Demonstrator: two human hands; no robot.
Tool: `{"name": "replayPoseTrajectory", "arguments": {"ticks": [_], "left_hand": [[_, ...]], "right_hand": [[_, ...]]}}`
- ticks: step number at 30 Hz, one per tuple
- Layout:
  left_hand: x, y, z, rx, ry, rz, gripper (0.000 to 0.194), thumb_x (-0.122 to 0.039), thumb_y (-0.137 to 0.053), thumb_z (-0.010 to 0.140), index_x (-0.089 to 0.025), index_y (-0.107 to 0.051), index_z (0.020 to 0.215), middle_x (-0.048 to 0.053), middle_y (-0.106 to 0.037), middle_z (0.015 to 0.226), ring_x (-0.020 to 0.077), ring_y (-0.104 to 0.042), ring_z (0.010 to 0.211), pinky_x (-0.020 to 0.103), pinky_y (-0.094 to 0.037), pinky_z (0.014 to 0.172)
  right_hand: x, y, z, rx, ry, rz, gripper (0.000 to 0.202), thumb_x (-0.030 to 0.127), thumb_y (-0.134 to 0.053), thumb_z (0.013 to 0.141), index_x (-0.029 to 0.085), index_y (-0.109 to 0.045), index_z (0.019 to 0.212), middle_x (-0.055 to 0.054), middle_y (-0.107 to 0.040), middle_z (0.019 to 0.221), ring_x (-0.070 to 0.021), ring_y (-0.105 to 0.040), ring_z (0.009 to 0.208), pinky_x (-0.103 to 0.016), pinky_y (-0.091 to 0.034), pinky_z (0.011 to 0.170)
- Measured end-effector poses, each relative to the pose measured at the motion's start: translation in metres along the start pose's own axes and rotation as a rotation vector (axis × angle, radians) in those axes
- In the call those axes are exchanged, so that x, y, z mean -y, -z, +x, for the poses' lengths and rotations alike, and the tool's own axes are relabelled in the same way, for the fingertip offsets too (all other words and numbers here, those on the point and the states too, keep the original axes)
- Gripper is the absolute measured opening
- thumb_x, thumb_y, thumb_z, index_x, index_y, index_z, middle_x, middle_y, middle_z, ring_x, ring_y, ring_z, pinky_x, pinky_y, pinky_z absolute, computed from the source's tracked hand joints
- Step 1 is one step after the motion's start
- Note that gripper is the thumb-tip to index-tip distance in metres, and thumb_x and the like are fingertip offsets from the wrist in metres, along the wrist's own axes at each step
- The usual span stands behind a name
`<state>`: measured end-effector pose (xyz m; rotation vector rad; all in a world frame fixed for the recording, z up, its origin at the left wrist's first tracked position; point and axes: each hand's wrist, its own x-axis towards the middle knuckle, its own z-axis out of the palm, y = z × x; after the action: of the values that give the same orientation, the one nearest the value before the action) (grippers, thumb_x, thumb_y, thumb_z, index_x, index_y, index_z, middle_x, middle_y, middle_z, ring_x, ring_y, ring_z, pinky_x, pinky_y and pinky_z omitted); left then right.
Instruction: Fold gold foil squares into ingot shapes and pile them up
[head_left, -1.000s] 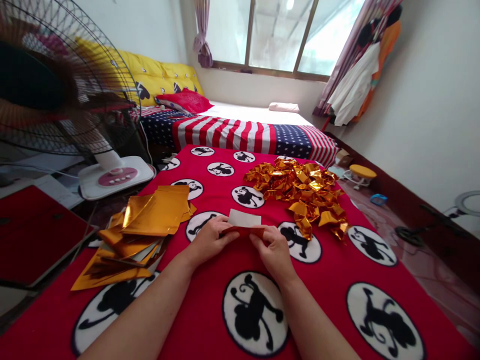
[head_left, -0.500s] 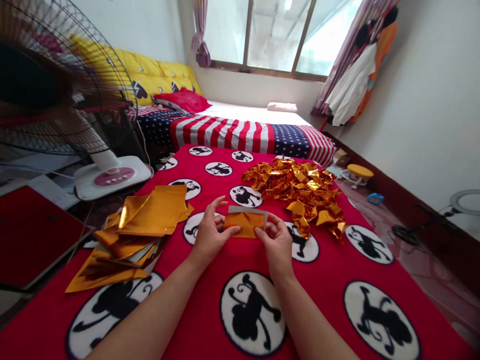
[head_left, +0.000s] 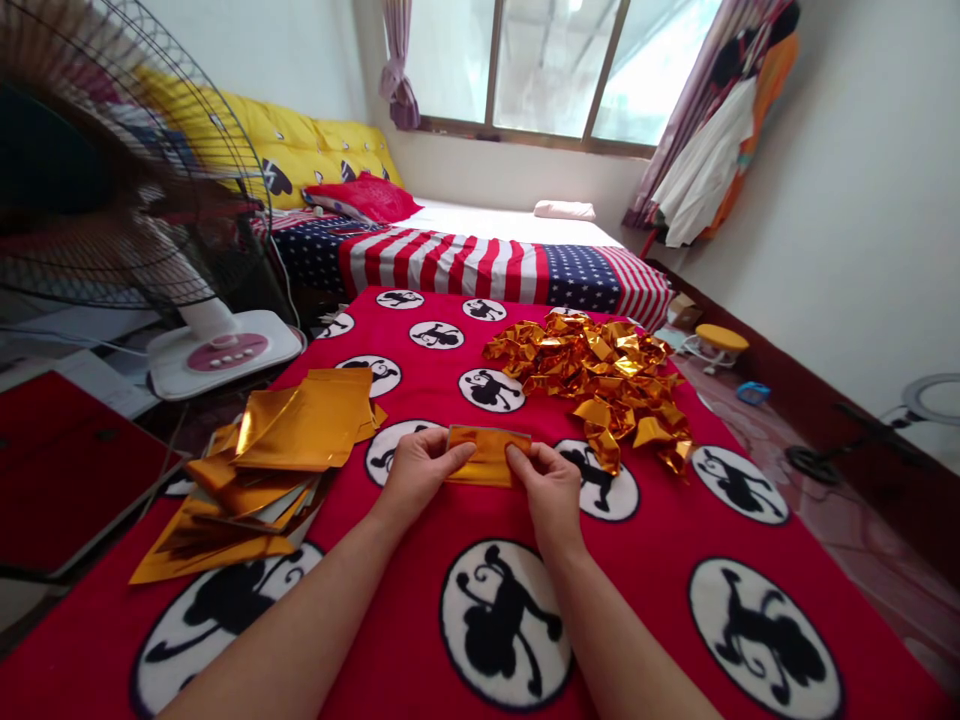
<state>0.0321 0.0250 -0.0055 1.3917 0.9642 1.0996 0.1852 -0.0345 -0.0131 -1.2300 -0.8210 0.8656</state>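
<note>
A gold foil paper point(head_left: 491, 456), folded into a narrow rectangle, is held over the red monkey-patterned cloth point(head_left: 390, 640). My left hand point(head_left: 421, 468) grips its left end, thumb on the gold face and fingers behind. At the right end my right hand point(head_left: 551, 487) pinches it the same way. To the left lies a loose stack of flat gold foil papers point(head_left: 296, 425), some showing grey undersides. Beyond my right hand spreads a heap of folded, crumpled-looking gold foil pieces point(head_left: 592, 365).
An electric fan point(head_left: 225, 355) stands at the left beside a dark red board point(head_left: 71, 470). Behind the cloth is a bed with a flag-patterned cover point(head_left: 465, 265). A yellow-topped stool point(head_left: 721, 338) and a ring-light stand point(head_left: 814, 462) are on the floor at right.
The grey strip along the paper's upper edge is no longer visible; its gold face now reaches the top. My left fingers have curled in behind the paper.
</note>
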Motion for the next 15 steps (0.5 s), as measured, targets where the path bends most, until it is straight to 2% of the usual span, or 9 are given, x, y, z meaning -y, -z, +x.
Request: {"name": "replayPoseTrajectory", "arguments": {"ticks": [15], "left_hand": [[0.0022,0.0009,-0.0021,0.020,0.020,-0.007,0.031,-0.039,-0.076,0.067,-0.012,-0.064,0.060,-0.004,-0.050,0.051,0.0065,-0.040,0.048,0.018,-0.031,0.046]], "right_hand": [[-0.0030,0.0021,0.0010,-0.061,0.072,-0.060,0.029,0.042,-0.070,0.075,0.016,-0.063,0.067,0.002,-0.054,0.061,-0.0109,-0.047,0.057,-0.022,-0.038,0.053]]}}
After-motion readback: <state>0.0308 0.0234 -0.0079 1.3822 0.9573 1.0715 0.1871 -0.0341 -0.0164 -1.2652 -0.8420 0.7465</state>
